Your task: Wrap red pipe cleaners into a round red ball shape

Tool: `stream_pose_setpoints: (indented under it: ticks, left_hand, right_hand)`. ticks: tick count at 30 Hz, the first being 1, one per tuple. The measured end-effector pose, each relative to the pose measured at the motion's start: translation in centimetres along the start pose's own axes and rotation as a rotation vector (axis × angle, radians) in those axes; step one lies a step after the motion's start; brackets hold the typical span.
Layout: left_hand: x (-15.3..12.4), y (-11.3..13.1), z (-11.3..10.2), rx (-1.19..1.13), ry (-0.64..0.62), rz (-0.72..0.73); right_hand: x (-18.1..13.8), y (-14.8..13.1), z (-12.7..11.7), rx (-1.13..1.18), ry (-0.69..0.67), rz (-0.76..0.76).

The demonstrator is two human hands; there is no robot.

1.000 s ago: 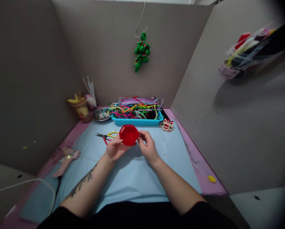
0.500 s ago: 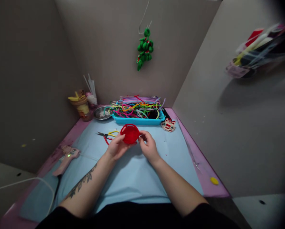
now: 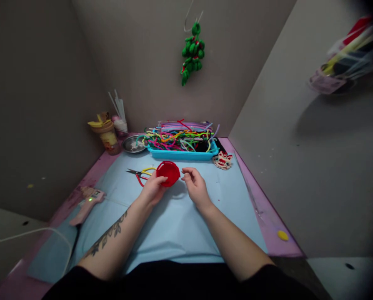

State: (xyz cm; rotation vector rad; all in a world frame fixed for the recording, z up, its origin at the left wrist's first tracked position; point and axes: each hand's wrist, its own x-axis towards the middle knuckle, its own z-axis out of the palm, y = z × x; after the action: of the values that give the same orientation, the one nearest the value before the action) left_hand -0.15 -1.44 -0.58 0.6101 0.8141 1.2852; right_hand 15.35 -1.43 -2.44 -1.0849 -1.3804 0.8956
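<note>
In my left hand (image 3: 153, 188) is a small round red bowl-like piece (image 3: 168, 173), tilted so that its hollow inside faces me. The thumb lies over its near rim, and the other fingers are hidden beneath. Just to the right, my right hand (image 3: 196, 186) is apart from the red piece, its fingers loosely bent with a gap between thumb and forefinger; I see nothing between them. Scissors (image 3: 140, 173) with one yellow and one red handle lie behind my left hand, their handles partly covered.
A blue tray (image 3: 183, 156) of colourful fuzzy stems stands at the back, with a metal dish (image 3: 132, 144) and a cup (image 3: 109, 137) to its left. A pink glue gun (image 3: 88, 207) lies left. A crocheted-looking face (image 3: 223, 161) and a yellow disc (image 3: 282, 236) lie right.
My right hand has come away from the red piece's rim, and its fingers have parted. The left hand keeps its hold and has turned the piece slightly. The view has shifted a little.
</note>
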Motion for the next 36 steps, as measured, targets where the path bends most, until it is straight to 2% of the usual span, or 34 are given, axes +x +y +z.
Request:
stream_pose_setpoints:
  ticks: [3, 11, 17, 21, 24, 27, 30, 32, 36]
  left_hand:
    - [0.2, -0.6, 0.1, 0.060, 0.068, 0.092]
    - [0.4, -0.7, 0.0, 0.029, 0.028, 0.060]
    - [0.0, -0.9, 0.2, 0.029, -0.043, 0.026]
    - [-0.2, -1.3, 0.2, 0.080, -0.067, 0.038]
    - [-0.2, -1.6, 0.1, 0.115, -0.063, 0.034]
    - [-0.1, -1.7, 0.1, 0.142, -0.035, 0.022]
    - [0.1, -1.6, 0.0, 0.150, 0.029, -0.026]
    - [0.3, -1.6, -0.2, 0.188, 0.053, -0.012]
    - [0.9, -1.5, -0.9, 0.253, 0.105, 0.106]
  right_hand:
    - [0.0, -0.2, 0.0, -0.014, -0.012, 0.006]
    - [0.4, 0.6, 0.2, -0.020, 0.032, 0.061]
    - [0.3, 1.0, 0.7, 0.067, -0.144, 0.226]
    - [0.1, 0.5, 0.9, 0.080, -0.192, 0.270]
    - [0.3, 0.7, 0.9, 0.120, -0.171, 0.213]
    - [0.8, 1.6, 0.7, 0.068, -0.040, 0.139]
    - [1.3, 2.3, 0.3, 0.064, 0.051, 0.136]
    - [1.4, 2.2, 0.1, 0.144, 0.026, 0.171]
    - [1.2, 1.1, -0.1, 0.228, -0.057, 0.202]
